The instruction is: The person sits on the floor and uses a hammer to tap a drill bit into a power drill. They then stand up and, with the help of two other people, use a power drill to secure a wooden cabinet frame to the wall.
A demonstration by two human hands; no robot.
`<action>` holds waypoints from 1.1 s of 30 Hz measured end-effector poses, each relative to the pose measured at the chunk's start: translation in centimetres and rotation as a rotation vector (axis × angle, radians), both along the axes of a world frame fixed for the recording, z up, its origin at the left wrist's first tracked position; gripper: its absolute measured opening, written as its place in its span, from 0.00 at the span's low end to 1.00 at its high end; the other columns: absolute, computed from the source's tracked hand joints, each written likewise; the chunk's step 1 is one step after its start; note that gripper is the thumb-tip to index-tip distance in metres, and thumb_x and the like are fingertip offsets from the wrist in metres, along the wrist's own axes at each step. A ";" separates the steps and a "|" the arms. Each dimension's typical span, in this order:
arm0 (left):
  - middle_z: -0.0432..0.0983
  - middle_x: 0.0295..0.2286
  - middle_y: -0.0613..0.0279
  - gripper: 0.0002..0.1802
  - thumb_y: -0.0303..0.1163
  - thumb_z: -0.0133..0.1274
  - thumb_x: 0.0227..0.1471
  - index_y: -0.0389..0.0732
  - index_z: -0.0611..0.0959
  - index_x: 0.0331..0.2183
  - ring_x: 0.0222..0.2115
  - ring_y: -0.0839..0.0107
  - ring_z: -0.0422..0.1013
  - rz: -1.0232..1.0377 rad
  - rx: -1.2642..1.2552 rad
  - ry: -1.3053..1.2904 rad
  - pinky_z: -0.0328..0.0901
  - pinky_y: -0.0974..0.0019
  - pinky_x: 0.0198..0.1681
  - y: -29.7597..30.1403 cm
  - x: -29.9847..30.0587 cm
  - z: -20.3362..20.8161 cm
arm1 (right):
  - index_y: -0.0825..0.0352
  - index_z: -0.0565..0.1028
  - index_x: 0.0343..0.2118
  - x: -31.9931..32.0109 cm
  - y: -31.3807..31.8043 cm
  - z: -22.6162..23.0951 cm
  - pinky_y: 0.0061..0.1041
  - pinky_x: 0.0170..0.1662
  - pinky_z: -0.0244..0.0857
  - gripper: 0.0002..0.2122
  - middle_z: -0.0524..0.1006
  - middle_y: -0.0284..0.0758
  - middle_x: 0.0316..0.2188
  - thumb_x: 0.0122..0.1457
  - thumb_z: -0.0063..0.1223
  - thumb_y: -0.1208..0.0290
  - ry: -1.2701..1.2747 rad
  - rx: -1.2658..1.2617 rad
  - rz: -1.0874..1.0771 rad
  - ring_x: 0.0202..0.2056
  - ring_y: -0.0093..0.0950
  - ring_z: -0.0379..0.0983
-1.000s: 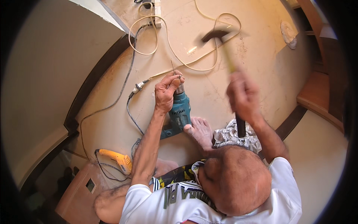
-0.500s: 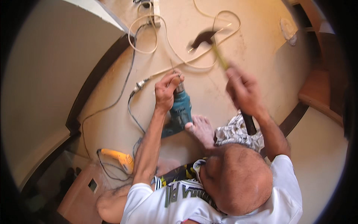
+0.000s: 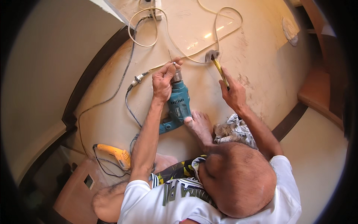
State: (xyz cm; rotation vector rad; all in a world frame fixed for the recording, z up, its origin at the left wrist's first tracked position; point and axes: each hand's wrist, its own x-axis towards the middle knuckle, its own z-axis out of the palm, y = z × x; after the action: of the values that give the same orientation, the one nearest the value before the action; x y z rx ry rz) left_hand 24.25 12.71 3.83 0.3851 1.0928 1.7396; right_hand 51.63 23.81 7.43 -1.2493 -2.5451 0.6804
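Observation:
My left hand (image 3: 163, 84) is closed at the front end of a teal power drill (image 3: 178, 102), its thumb and fingers pinching a small metal piece (image 3: 174, 63) with a bright round end. A thin bit (image 3: 169, 55) points away past the fingertips, beside the drill's metal chuck (image 3: 176, 76). The drill lies on the floor against a bare foot (image 3: 199, 125), the toes touching its body. My right hand (image 3: 235, 96) grips a hammer (image 3: 218, 69) by its yellow handle. The blurred hammer head is right of the left fingertips, apart from them.
A cream extension cord (image 3: 192, 59) loops over the floor, joined to the dark drill cord at a white plug (image 3: 138, 79). A white socket strip (image 3: 158, 10) lies at the far side. Nearby are a yellow corded tool (image 3: 118, 154), crumpled paper (image 3: 235, 131) and a brown wooden piece (image 3: 72, 183).
The hammer has come down, its head now nearer me and lower than before. My right hand has shifted slightly left. The left hand stays pinched at the drill's front.

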 end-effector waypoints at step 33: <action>0.76 0.54 0.54 0.37 0.63 0.31 0.71 0.42 0.71 0.61 0.55 0.61 0.74 0.215 0.173 -0.358 0.70 0.52 0.59 -4.1 3.7 20.4 | 0.68 0.78 0.58 -11.8 -1.9 21.0 0.27 0.39 0.74 0.36 0.79 0.44 0.43 0.46 0.76 0.53 0.567 0.001 0.448 0.41 0.34 0.79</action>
State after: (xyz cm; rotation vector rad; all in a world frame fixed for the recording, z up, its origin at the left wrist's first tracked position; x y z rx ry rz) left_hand 27.93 8.58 24.25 0.0540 0.7495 2.0068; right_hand 39.84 21.95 28.47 -0.3823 -2.3236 0.9564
